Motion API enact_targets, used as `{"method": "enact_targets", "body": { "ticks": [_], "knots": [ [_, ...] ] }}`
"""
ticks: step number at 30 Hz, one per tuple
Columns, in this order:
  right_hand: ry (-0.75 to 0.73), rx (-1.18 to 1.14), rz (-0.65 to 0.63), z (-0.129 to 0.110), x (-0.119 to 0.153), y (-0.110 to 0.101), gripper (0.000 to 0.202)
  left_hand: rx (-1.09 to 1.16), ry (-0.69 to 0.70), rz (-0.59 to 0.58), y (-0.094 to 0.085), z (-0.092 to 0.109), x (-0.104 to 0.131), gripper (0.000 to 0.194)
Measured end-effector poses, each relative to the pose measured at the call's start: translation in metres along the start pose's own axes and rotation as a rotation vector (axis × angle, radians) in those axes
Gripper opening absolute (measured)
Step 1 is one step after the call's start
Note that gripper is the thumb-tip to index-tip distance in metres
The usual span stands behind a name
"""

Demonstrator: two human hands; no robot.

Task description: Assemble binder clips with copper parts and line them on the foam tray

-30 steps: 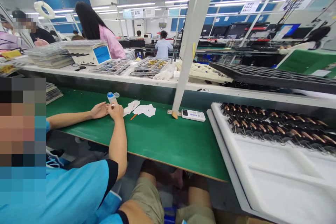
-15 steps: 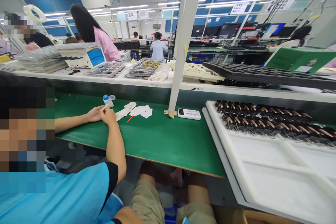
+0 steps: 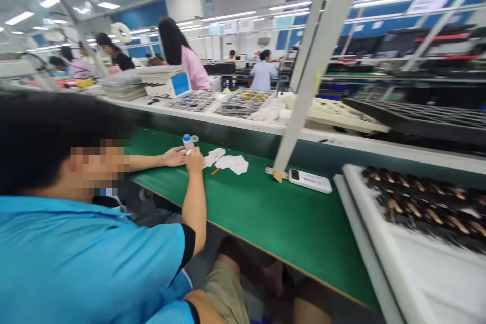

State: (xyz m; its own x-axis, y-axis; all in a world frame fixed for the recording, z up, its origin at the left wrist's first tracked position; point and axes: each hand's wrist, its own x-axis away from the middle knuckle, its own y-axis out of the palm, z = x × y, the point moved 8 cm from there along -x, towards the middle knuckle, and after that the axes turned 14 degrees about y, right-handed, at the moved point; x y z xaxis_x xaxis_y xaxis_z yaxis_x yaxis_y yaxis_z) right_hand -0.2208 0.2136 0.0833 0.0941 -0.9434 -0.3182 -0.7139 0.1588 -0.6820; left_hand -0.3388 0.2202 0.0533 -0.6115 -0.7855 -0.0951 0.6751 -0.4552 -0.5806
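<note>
Neither of my hands can be made out. Part of a bare arm with a blue, black-edged sleeve shows at the lower edge, beside khaki shorts. Both hands at the green table belong to a co-worker in a blue shirt on the left. The co-worker's right hand holds a small white item too blurred to name; the other hand lies near it, palm up. Just behind them stands a small bottle with a blue top and its lid flipped open.
White paper pieces and an orange stick lie on the table. A white phone-like device rests by a slanted post. At right, a white foam tray carries rows of black clipped parts. Parts trays line the shelf.
The view has swung left, so things sit further right and look blurred. More of the co-worker's head and back shows. The co-worker's hands stay near the bottle.
</note>
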Motion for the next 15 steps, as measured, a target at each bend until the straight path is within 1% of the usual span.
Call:
{"method": "enact_targets", "body": {
  "ticks": [3, 7, 9, 11, 13, 15],
  "knots": [
    [0.041, -0.036, 0.008, 0.008, -0.003, 0.004, 0.041, 0.015, -0.032, 0.04, -0.005, -0.007, 0.009, 0.063],
    [0.122, -0.078, 0.075, 0.022, -0.002, -0.008, 0.049, 0.021, -0.029, 0.004, -0.004, -0.008, 0.023, 0.066],
    [0.182, -0.096, 0.119, 0.03, -0.001, -0.017, 0.05, 0.017, -0.025, -0.022, -0.002, -0.006, 0.027, 0.065],
    [0.228, -0.114, 0.155, 0.035, -0.001, -0.023, 0.049, -0.023, 0.004, -0.059, 0.0, 0.0, 0.028, 0.059],
    [0.25, -0.132, 0.174, 0.037, -0.001, -0.025, 0.048, -0.093, 0.052, -0.1, 0.003, 0.008, 0.027, 0.055],
    [0.25, -0.146, 0.175, 0.037, -0.003, -0.024, 0.046, -0.155, 0.086, -0.128, 0.005, 0.015, 0.026, 0.055]
  ]
}}
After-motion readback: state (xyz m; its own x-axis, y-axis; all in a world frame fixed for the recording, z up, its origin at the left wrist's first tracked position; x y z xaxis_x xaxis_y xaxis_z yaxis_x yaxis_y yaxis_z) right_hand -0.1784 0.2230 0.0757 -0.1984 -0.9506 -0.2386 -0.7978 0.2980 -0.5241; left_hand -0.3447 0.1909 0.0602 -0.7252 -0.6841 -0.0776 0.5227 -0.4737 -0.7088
